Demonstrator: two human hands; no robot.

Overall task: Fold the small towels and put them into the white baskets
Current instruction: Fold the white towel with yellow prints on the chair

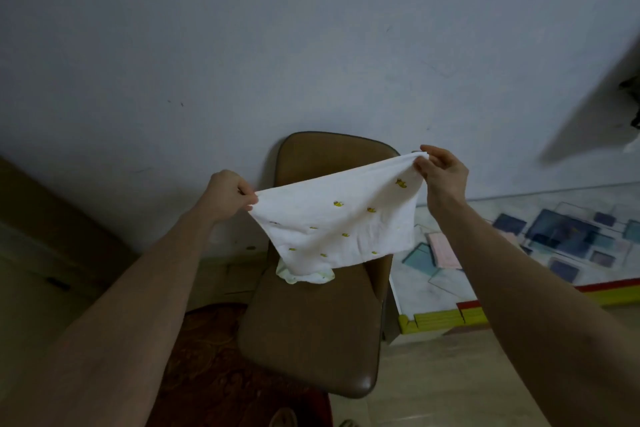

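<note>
Aloft, white towel (332,229) with yellow motifs, stretched, left grip (230,196), right grip (438,172) pinching corners

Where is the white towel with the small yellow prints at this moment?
In the head view, the towel hangs mid-frame, stretched in the air between the left hand and right hand, which pinch its upper corners, above the brown chair.
</note>
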